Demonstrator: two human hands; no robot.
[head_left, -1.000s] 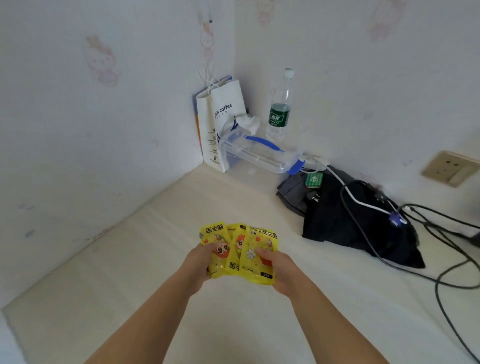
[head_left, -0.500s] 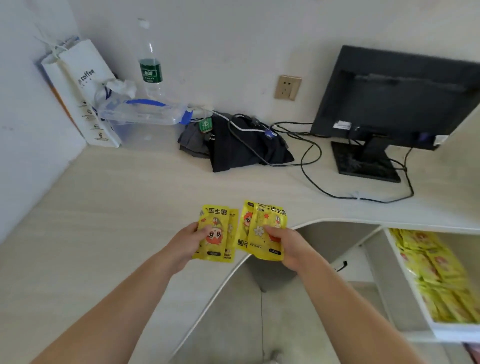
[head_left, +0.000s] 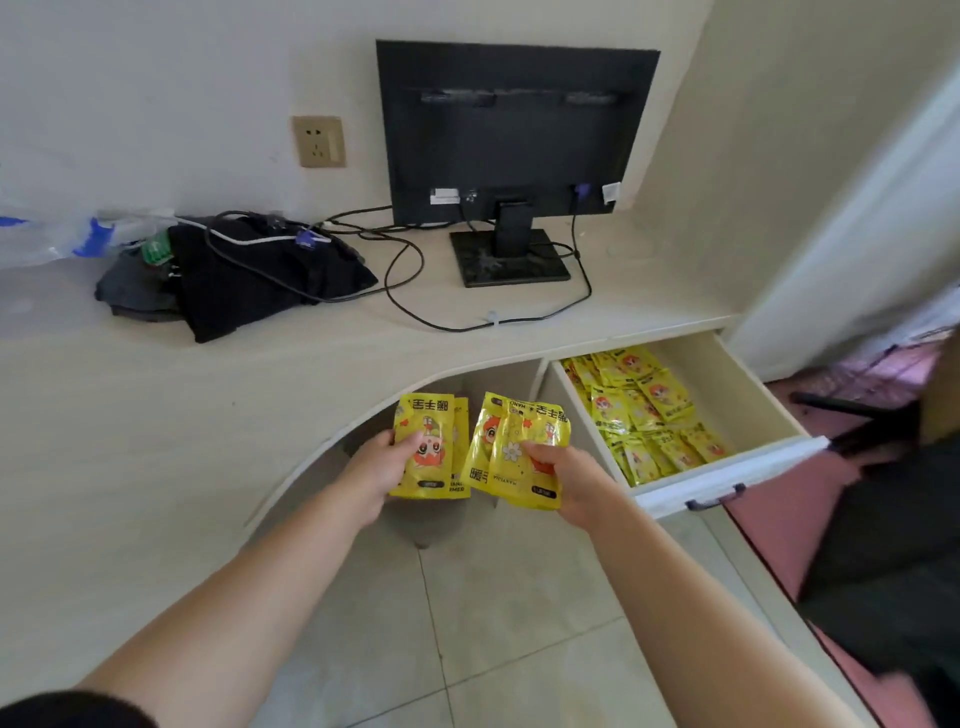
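- The left hand (head_left: 382, 467) pinches two glossy yellow plastic sachets (head_left: 431, 441), with the thumb curled over the front one, at the middle of the frame.
- The right hand (head_left: 563, 475) grips a second pair of yellow sachets (head_left: 511, 449), fanned and overlapping, just beside the first pair.
- Each sachet is flat and rectangular, printed with a red-haired cartoon face and black lettering.
- Right of centre, an open white wooden drawer (head_left: 727, 480) holds a dense layer of matching loose sachets (head_left: 639, 410), too overlapped to count.
- Across the upper frame, a pale curved desk (head_left: 130, 441) carries one black flat monitor (head_left: 514, 130) and one heap of black cloth (head_left: 260, 280) draped with cables.
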